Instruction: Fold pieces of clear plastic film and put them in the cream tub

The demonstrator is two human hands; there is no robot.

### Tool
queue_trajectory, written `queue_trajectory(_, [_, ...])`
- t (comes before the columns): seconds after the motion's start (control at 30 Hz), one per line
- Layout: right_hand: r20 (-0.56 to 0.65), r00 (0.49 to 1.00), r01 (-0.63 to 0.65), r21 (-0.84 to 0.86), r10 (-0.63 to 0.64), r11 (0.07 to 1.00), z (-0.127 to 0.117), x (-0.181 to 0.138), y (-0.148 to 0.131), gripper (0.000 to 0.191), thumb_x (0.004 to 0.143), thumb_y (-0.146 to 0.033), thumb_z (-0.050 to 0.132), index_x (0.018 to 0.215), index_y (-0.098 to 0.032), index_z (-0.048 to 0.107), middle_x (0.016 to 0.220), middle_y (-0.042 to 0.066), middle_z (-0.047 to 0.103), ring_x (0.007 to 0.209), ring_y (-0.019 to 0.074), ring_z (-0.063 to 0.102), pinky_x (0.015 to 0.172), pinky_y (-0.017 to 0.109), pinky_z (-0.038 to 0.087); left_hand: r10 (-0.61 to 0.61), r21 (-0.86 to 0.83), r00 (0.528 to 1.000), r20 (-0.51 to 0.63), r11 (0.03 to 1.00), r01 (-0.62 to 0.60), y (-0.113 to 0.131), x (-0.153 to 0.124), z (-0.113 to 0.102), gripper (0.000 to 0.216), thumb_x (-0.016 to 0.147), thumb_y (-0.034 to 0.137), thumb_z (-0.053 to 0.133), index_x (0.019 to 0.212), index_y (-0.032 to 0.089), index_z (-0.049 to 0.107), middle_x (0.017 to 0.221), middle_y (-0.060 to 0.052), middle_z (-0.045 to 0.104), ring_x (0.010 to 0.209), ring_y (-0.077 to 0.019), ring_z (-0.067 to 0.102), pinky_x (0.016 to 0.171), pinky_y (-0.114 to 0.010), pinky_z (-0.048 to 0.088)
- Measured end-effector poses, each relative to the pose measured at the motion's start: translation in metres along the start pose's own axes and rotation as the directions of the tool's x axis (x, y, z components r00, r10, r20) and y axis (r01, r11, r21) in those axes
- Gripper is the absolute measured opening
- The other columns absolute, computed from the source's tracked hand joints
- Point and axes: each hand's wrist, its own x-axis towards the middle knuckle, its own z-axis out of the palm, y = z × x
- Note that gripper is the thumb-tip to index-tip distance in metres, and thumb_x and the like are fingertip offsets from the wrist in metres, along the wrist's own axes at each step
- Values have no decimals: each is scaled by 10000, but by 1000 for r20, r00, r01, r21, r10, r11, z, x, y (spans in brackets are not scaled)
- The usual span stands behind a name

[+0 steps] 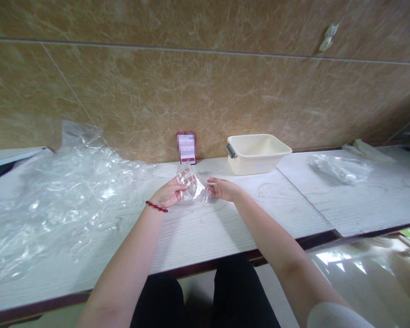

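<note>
My left hand, with a red bead bracelet on its wrist, and my right hand hold a small clear plastic bag between them, just above the white table. Both hands pinch the bag at its sides, fingers curled onto the film. A small red box stands against the wall just behind the bag.
A large heap of crumpled clear plastic film covers the table's left part. A cream plastic basin stands at the back right of centre. Another clear bag lies further right. A brown marble wall rises behind.
</note>
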Motion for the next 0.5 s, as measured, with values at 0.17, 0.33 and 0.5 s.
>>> queue_trajectory(0.17, [96, 982, -160, -9, 160, 987, 6, -5, -2, 359, 772, -479, 414, 844, -144, 518, 722, 32, 581, 609, 91, 552, 542, 197, 454, -7, -16, 1000, 0, 1000, 7, 2, -1, -1, 613, 709, -54, 397, 1232, 258, 326, 1108, -71, 541, 973, -199, 535, 796, -330, 460])
queue_trajectory(0.33, [76, 985, -162, 62, 157, 985, 8, -8, -4, 258, 808, -385, 411, 853, -167, 544, 741, 3, 599, 599, 71, 542, 566, 192, 451, -125, -46, 991, -39, 991, 124, -2, 5, -11, 595, 727, -29, 382, 1246, 251, 302, 1120, -95, 536, 942, -199, 554, 764, -302, 474])
queue_trajectory(0.5, [60, 990, -132, 97, 126, 987, 8, -8, -5, 264, 814, -352, 413, 820, -126, 550, 740, 30, 594, 630, 71, 551, 558, 166, 447, -132, -65, 991, 8, 989, 132, -2, 2, -7, 614, 725, -35, 369, 1256, 257, 270, 1102, -94, 548, 935, -207, 556, 778, -339, 464])
